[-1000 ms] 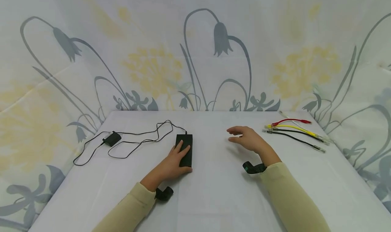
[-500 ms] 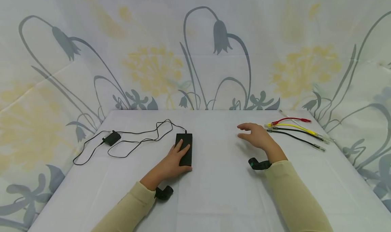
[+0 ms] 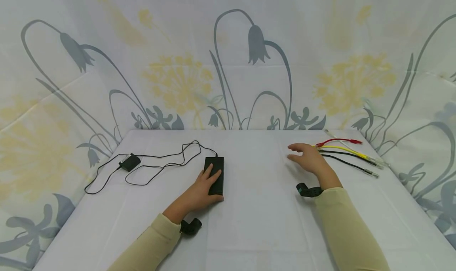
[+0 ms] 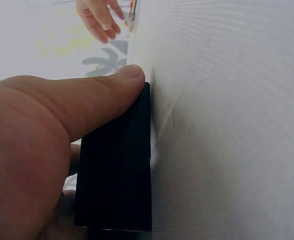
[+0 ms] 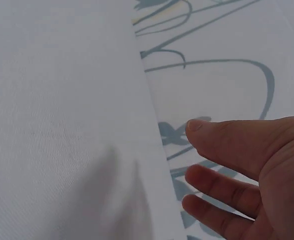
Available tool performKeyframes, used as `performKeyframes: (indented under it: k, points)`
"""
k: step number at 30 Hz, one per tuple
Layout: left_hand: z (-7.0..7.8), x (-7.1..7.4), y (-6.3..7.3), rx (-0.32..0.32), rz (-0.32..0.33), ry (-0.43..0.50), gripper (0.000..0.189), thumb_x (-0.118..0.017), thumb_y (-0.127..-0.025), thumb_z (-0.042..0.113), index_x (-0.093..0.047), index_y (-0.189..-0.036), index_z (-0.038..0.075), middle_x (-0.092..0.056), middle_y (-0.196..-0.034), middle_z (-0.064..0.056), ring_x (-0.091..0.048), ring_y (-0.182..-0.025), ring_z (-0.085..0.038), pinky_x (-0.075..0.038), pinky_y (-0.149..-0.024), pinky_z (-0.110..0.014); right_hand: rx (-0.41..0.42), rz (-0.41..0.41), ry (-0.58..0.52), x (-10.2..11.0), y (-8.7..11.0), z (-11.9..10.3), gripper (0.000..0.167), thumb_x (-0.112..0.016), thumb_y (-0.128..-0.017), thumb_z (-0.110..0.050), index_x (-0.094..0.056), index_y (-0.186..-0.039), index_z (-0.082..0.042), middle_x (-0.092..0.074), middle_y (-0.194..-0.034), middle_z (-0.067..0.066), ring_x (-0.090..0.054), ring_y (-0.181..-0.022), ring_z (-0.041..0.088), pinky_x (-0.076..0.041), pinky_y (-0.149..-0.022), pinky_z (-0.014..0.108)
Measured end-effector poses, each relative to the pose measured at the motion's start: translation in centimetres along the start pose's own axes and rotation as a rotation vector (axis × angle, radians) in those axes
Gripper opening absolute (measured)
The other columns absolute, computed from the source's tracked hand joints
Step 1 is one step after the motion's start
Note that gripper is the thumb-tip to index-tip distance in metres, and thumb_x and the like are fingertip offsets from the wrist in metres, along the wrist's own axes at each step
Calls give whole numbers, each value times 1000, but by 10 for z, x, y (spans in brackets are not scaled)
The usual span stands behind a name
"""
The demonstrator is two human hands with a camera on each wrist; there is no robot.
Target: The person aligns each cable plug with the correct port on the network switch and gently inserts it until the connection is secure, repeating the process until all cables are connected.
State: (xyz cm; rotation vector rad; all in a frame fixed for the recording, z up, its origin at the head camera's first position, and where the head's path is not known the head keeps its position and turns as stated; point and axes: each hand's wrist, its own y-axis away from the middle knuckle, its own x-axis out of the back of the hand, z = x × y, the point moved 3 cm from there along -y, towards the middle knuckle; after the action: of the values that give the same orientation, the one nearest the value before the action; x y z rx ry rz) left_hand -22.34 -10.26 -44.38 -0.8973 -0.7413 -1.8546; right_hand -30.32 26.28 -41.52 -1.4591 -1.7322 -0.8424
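My left hand (image 3: 201, 189) holds a flat black box (image 3: 215, 184) that lies on the white table; its fingers spread over the top and the thumb braces the near end. In the left wrist view the thumb (image 4: 106, 95) covers part of the box's dark end face (image 4: 116, 175). A thin black cord runs from the far end of the box to a small black power adapter (image 3: 130, 162). Over the table on the right, my right hand (image 3: 308, 160) is held in the air with relaxed fingers and nothing in it, its wrist camera (image 3: 308, 190) below.
Beyond the right hand lie several short network cables: a red one (image 3: 338, 140), a yellow one (image 3: 342, 148), a white one and black ones, their left ends partly behind the hand. Loops of the cord (image 3: 162, 166) spread across the table's left. A flower-patterned cloth (image 3: 231, 65) rises behind.
My right hand has moved to the right, toward the cables, and now overlaps their left ends in the head view. The left hand and the black box have stayed in place.
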Motion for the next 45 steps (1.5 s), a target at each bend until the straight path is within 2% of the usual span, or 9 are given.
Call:
performKeyframes:
  k: [12, 23, 38, 45]
  points:
    - [0, 0, -1, 2, -6, 1, 84, -71, -87, 42, -26, -155, 23, -2, -165, -6, -5, -149, -42, -27, -112, -60, -92, 0, -22, 10, 4, 22, 51, -57, -97, -35, -50, -140, -9, -49, -140, 24, -44, -127, 43, -40, -100, 59]
    - [0, -1, 2, -1, -1, 3, 84, -71, -87, 42, -27, -155, 22, -2, -165, -7, -6, -149, -43, -27, -111, -62, -114, 21, -35, 17, 8, 39, 51, -57, -97, -32, -49, -140, -6, -50, -139, 26, -45, -128, 43, -40, -100, 58]
    - [-1, 0, 1, -4, 6, 3, 83, -71, -87, 41, -27, -155, 22, -3, -165, -6, -6, -149, -43, -27, -111, -61, -126, 49, -31, 22, 10, 50, 47, -57, -96, -28, -52, -137, -4, -48, -139, 28, -41, -129, 47, -33, -104, 62]
    - [0, 0, 1, -7, 3, -3, 84, -71, -87, 43, -26, -155, 23, -2, -165, -6, -6, -149, -43, -27, -112, -61, -142, 51, -2, 20, 10, 57, 47, -57, -96, -25, -52, -137, -3, -40, -145, 30, -34, -134, 49, -29, -107, 63]
